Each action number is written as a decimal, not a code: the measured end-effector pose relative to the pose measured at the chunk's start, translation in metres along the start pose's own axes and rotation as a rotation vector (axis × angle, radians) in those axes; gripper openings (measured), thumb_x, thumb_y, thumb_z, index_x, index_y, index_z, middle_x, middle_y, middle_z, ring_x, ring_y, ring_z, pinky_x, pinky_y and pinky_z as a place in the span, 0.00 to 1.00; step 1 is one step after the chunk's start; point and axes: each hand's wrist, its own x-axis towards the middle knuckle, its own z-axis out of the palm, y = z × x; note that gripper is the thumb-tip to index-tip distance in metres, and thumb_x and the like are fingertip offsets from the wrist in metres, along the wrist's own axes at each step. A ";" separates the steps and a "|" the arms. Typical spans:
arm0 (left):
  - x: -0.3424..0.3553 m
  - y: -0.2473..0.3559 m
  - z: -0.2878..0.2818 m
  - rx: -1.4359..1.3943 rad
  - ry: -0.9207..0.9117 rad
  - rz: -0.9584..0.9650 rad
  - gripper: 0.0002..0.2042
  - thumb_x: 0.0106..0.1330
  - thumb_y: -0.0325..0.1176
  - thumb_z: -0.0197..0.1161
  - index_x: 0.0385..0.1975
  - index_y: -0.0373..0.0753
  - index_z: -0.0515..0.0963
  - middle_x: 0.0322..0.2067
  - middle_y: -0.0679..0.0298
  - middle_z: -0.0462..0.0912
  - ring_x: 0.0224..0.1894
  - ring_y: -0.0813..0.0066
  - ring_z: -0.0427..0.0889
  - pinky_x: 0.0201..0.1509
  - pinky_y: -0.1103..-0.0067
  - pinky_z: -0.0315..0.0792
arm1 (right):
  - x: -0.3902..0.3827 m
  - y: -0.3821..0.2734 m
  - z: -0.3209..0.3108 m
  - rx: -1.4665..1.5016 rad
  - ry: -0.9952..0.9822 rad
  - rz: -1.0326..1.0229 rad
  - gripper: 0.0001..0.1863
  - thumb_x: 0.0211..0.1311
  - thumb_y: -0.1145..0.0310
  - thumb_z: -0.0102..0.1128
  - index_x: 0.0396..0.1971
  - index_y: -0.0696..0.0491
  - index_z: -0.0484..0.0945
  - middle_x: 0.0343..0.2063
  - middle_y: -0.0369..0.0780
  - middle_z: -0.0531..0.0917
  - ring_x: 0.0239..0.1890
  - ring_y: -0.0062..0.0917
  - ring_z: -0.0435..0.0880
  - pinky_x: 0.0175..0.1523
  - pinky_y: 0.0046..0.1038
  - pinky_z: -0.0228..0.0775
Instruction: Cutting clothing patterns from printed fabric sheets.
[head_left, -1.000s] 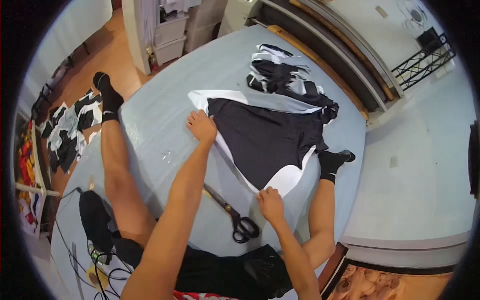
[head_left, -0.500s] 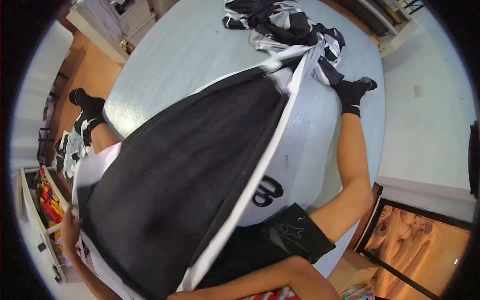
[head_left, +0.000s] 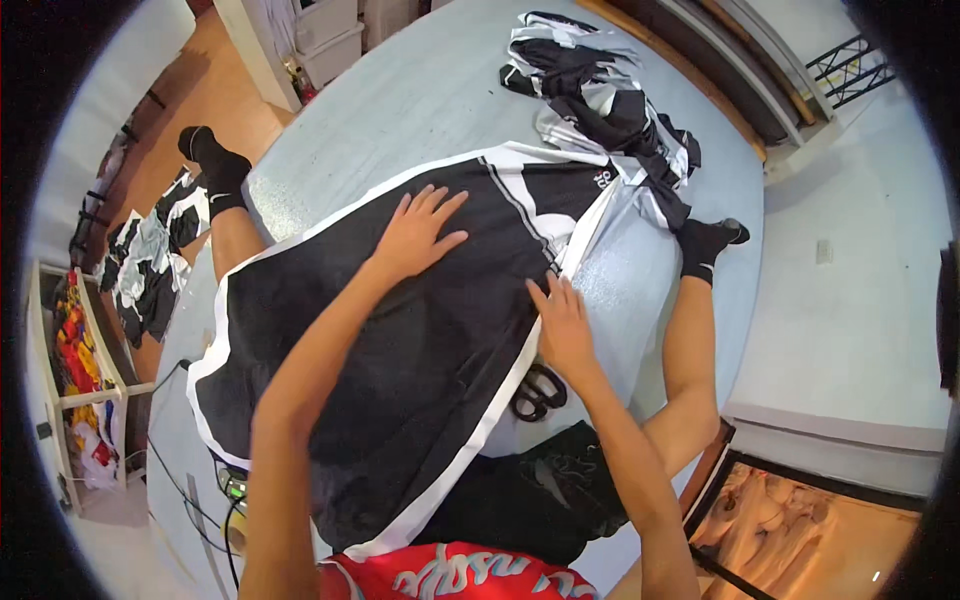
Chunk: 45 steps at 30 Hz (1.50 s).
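Note:
A large black cloth panel (head_left: 390, 330) with a white border lies spread over the table between my legs. Its far end carries a white stripe and a small printed mark. My left hand (head_left: 415, 235) rests on the black area, fingers spread. My right hand (head_left: 567, 325) touches the panel's right border with fingers stretched out. Just beside that border, near my right wrist, lie black looped handles (head_left: 538, 392) that look like scissors; any blades are hidden. At the far end the panel touches a heap of black, white and grey cloth pieces (head_left: 610, 110).
The pale blue table (head_left: 390, 110) carries my outstretched legs. More cloth pieces (head_left: 150, 265) lie off its left side. A shelf with colourful items (head_left: 85, 370) stands at left. A dark cable (head_left: 180, 480) and a small device with a lit display (head_left: 233, 490) are near my left forearm.
Both hands have let go of the panel's near edge and moved forward onto the cloth. The panel, raised and billowing before, now lies flat on the table.

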 end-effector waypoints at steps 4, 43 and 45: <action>0.013 -0.046 0.045 0.341 0.012 -0.183 0.40 0.69 0.70 0.50 0.77 0.57 0.60 0.78 0.58 0.55 0.81 0.52 0.49 0.74 0.32 0.35 | -0.026 0.040 -0.012 0.113 -0.046 -0.064 0.07 0.59 0.72 0.63 0.36 0.56 0.77 0.51 0.48 0.80 0.62 0.44 0.74 0.70 0.46 0.63; 0.218 -0.160 0.030 0.355 -0.180 -0.161 0.54 0.58 0.81 0.48 0.80 0.53 0.51 0.80 0.50 0.47 0.81 0.45 0.40 0.75 0.33 0.32 | 0.056 0.160 0.032 -0.172 -0.098 0.337 0.49 0.65 0.37 0.59 0.74 0.58 0.57 0.72 0.58 0.60 0.75 0.56 0.54 0.75 0.58 0.41; 0.218 -0.158 0.033 0.310 -0.026 -0.121 0.50 0.62 0.79 0.48 0.79 0.53 0.52 0.79 0.52 0.50 0.81 0.46 0.45 0.75 0.35 0.35 | 0.038 0.122 -0.004 -0.027 -0.282 0.242 0.30 0.68 0.50 0.59 0.59 0.57 0.74 0.59 0.55 0.76 0.65 0.51 0.72 0.69 0.50 0.61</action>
